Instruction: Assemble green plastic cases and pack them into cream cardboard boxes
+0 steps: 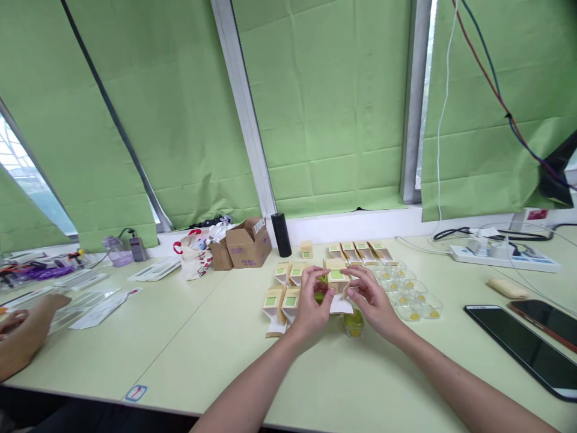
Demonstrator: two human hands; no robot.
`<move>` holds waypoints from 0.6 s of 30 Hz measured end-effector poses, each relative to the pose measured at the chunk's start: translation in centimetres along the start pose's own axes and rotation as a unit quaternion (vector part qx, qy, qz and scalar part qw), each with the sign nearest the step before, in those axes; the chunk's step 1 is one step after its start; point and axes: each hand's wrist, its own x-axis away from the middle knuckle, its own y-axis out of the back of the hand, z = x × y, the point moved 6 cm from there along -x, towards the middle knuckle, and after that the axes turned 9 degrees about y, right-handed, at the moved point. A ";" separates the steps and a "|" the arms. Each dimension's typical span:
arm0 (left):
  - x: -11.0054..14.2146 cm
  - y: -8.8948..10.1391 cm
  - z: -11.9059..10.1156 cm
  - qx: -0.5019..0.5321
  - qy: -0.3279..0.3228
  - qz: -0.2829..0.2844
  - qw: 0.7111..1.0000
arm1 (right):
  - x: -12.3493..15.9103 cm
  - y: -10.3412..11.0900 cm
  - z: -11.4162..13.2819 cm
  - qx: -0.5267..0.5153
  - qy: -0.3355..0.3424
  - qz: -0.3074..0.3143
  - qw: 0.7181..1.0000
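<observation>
Between my hands is a small brown paper box [336,275] with a green square on its face and a white-lined flap [341,305] folded out at the front. My left hand [312,300] grips its left side, fingers curled over the top. My right hand [372,300] holds the right side, thumb and fingers at the flap's edge. Something green shows beside the left fingers, partly hidden. A clear cup with green contents [354,323] stands just below the flap. Several similar boxes with open flaps [274,300] stand left of my left hand.
Clear cups with yellow bits [408,294] stand in rows at right, and more paper boxes [360,252] behind. Phones [523,346] and a power strip [505,258] lie farther right. A carton [249,243] and black cylinder [281,234] stand at the back. Another person's hand [33,328] is far left.
</observation>
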 end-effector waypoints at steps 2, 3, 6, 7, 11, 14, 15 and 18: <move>0.0 0.0 0.2 -0.001 0.003 0.002 1.000 | 0.0 0.0 -0.1 0.003 0.001 -0.002 1.000; 0.0 0.0 0.2 -0.001 0.004 0.002 1.000 | 0.0 0.0 -0.1 0.005 0.001 -0.003 1.000; 0.0 -0.1 0.4 -0.002 0.002 0.002 1.000 | 0.0 0.0 -0.3 0.020 0.007 -0.008 1.000; 0.0 -0.1 0.4 -0.003 -0.001 0.001 1.000 | 0.0 0.1 -0.3 0.025 0.011 -0.011 1.000; 0.0 -0.1 0.4 -0.010 -0.009 0.001 1.000 | 0.0 0.1 -0.4 0.036 0.019 -0.015 0.999; 0.0 0.0 0.4 -0.013 -0.011 0.006 1.000 | 0.0 0.1 -0.6 0.033 0.014 -0.017 0.999; 0.0 0.0 0.4 -0.014 -0.011 0.008 1.000 | 0.0 0.1 -0.7 0.030 0.011 -0.018 0.999; 0.0 0.0 0.4 -0.014 -0.010 0.021 1.000 | 0.0 0.1 -0.9 0.019 0.005 -0.021 1.000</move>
